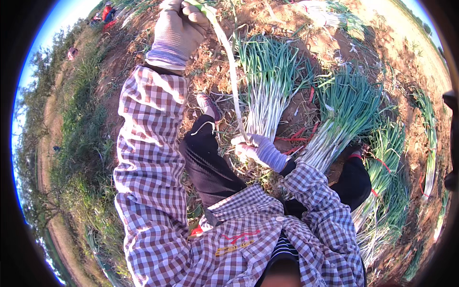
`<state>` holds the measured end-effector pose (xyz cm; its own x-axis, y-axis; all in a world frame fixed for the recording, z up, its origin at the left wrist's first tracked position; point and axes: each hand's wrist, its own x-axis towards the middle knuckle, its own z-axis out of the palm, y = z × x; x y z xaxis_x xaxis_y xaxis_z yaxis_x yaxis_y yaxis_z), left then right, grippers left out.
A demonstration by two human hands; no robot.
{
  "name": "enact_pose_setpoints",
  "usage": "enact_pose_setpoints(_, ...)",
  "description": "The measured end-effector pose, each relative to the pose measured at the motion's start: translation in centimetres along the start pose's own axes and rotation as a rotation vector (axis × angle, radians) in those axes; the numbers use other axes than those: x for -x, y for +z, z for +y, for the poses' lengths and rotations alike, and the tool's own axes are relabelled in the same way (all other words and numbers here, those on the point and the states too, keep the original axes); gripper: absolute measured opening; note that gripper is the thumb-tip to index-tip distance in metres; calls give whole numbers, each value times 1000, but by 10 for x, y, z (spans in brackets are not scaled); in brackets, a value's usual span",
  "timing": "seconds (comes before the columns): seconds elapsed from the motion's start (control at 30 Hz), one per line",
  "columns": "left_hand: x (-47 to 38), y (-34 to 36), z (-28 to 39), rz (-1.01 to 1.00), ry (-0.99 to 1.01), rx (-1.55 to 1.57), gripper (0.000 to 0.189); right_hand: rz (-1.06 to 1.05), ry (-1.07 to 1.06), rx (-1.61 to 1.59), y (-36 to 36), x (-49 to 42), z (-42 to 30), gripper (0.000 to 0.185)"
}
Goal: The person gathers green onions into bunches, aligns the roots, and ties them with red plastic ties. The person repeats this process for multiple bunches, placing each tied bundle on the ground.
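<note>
My left hand [177,34], in a knitted work glove, is raised at the top of the view and grips the green upper part of a long green onion [228,59]. Its pale stem runs down in a curve to my right hand [261,149], also gloved, which holds the lower end between thumb and fingers. Just beyond my right hand lies a heap of green onions [267,93], white stems towards me and green leaves away. A second heap [340,111] lies to its right, by my right leg. The onion's top end is partly cut off by the frame.
Red tie strips [296,137] lie between the two heaps. Bundles with red ties [383,165] rest at my right, with another bundle [428,143] farther out and more onions [322,14] ahead. Weeds [82,143] grow along the left. A person in red [107,12] is far off.
</note>
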<state>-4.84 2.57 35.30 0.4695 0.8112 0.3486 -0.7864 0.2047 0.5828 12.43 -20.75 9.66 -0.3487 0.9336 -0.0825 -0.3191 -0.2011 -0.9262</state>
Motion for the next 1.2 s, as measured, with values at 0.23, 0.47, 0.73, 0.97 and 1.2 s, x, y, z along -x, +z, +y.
enact_pose_setpoints(0.23, -52, -90, -56, 291, -132, -208, 22, 401, 210, 2, -32, 57, 77, 36)
enact_pose_setpoints(0.47, -70, -73, -160, 247, -401, -247, 20, 850, -348, 969, -119, -27, 16, 107)
enact_pose_setpoints(0.73, -126, -39, -177, -11, -428, -188, 24, 561, -75, -70, -146, -97, -5, 39)
enact_pose_setpoints(0.97, -14, -222, -293, 217, -863, -1626, 29, 757, 594, -128, -223, -67, 43, 26)
enact_pose_setpoints(1.2, 199, -324, -410, 283, -1606, -1597, 55, 882, 373, -383, -199, -31, 122, 40)
